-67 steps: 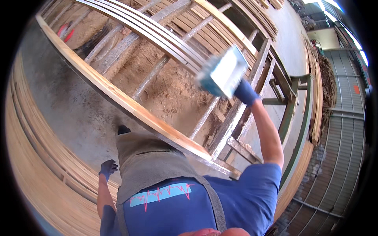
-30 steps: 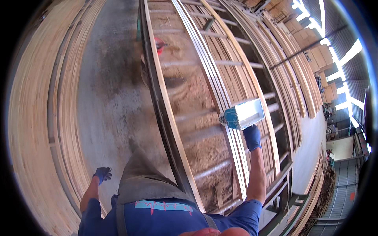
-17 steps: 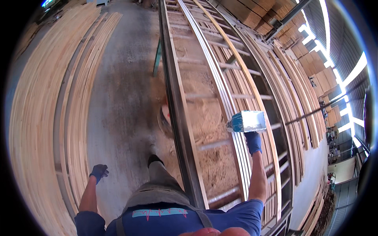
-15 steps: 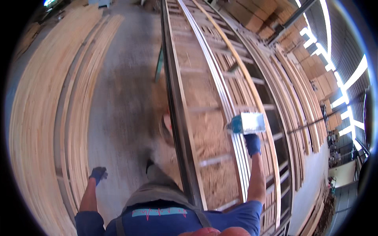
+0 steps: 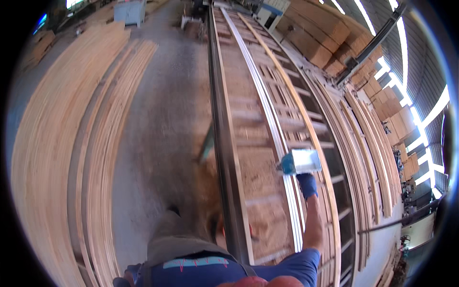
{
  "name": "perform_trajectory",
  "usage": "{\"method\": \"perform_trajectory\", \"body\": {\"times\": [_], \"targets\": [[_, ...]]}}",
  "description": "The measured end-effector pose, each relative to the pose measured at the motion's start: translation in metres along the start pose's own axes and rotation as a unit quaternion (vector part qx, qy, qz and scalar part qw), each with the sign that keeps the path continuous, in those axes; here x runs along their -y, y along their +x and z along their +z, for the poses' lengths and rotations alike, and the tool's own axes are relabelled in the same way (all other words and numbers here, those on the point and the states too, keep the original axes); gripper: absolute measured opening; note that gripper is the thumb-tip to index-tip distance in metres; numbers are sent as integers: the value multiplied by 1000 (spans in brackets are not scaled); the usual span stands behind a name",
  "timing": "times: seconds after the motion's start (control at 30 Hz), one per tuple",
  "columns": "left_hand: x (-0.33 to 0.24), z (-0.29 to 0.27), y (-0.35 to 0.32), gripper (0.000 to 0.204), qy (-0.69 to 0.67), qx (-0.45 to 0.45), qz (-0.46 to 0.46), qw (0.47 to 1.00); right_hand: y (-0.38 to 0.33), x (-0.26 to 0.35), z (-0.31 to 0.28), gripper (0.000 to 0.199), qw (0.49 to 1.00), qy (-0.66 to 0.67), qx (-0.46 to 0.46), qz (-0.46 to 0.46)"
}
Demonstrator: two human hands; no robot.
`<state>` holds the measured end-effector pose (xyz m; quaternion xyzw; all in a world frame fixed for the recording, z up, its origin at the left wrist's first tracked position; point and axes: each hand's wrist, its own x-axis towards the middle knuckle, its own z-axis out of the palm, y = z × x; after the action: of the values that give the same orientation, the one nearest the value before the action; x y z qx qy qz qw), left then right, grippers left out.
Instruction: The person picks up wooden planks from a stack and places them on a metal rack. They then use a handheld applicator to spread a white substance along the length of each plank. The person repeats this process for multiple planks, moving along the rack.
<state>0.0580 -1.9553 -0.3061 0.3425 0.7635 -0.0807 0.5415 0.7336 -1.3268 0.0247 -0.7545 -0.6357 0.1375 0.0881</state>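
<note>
My right hand (image 5: 307,185), in a dark blue glove, is closed on a box-shaped hand tool (image 5: 305,161) with a bright silver face and a teal end. The fingers are mostly hidden beneath it. The teal end rests over or just above a bundle of long narrow wooden strips with white top faces (image 5: 267,112); contact cannot be made out. To its right runs a long pale wooden strip (image 5: 306,115). Low at my left side, my left hand (image 5: 125,279) is a dark blue blur against my clothing, its fingers not distinguishable.
A long rack with a dark side rail (image 5: 221,158) and crossbars (image 5: 251,142) runs ahead on my right. Stacked long boards (image 5: 52,143) lie on the floor to my left. More boards (image 5: 366,143) and large timber stacks (image 5: 315,36) stand on the right.
I have moved forward along the rack, with the tool travelling along the strips in my right hand. My left hand has dropped from beside the boards to my side.
</note>
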Motion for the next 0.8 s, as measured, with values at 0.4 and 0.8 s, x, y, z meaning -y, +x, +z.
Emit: {"method": "perform_trajectory", "body": {"times": [0.4,0.8], "targets": [[-447,-584,288,32,-398,-125,153,896,394,144,35,41,990,-73,-21,-119],[-570,-674,435,37,-396,28,-109,911,826,374,77,36,963,32,-108,-246]]}}
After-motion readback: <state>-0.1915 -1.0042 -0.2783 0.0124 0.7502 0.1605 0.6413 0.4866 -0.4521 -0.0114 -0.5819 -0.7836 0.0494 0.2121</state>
